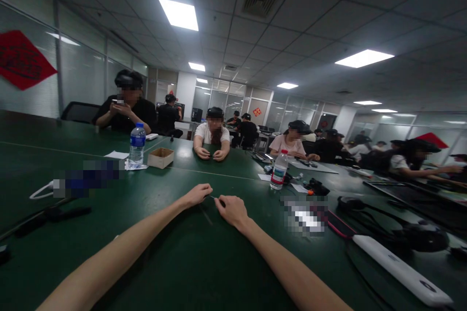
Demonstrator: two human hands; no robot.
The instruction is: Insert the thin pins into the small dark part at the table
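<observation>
Both of my arms reach forward over the green table (171, 272). My left hand (199, 195) is closed, thumb and fingers pinched together just above the tabletop. Close beside it, my right hand (232, 210) is closed too, its fingers curled in and the thumb pointing at the left hand. In the narrow gap between the fingertips shows a short, thin, pale thing (212, 197), too small to name. A faint thin streak lies on the table below the hands; I cannot tell whether it is an object or a reflection.
Ahead stand an open cardboard box (160, 159) and a blue-labelled water bottle (136, 148). A red-capped bottle (279, 172) is at right, with a black headset (412, 228) and a long white device (401, 269) nearer. Across the table sits a person (212, 131), hands on it; others sit around.
</observation>
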